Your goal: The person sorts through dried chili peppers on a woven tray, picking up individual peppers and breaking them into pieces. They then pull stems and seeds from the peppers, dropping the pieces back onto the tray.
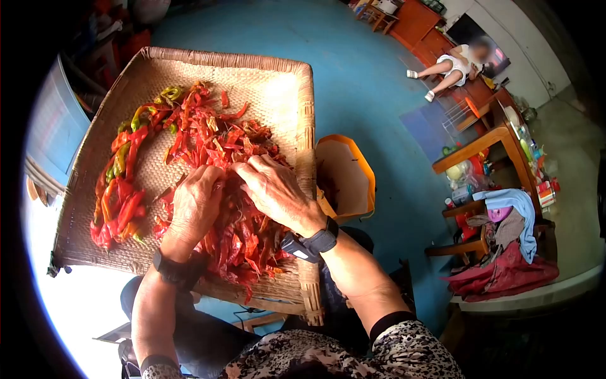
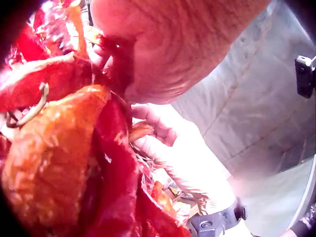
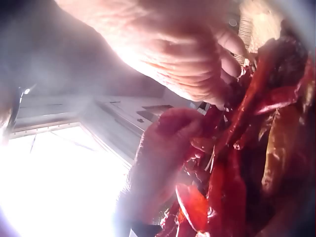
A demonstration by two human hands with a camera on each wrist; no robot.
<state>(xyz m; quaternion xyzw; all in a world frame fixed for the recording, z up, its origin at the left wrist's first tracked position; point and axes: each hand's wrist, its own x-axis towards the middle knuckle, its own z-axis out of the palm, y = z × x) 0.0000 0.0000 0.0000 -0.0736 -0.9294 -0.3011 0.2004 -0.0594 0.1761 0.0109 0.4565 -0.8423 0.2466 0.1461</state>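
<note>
Red chili peppers, wrinkled and some split, lie heaped in a square woven bamboo tray. Above the middle of the heap, my left hand and right hand work with fingertips close together. In the left wrist view, my right hand pinches an orange-red chili piece between thumb and fingers. The curled fingers of my left hand grip a red chili at the heap, their tips partly hidden among the peppers. A big orange chili fills the near side of that view.
Whole red and green chilies form a separate band at the tray's left. A yellow-rimmed bin stands beside the tray's right edge. Farther right are a wooden chair with clothes and a seated person on the blue floor's far side.
</note>
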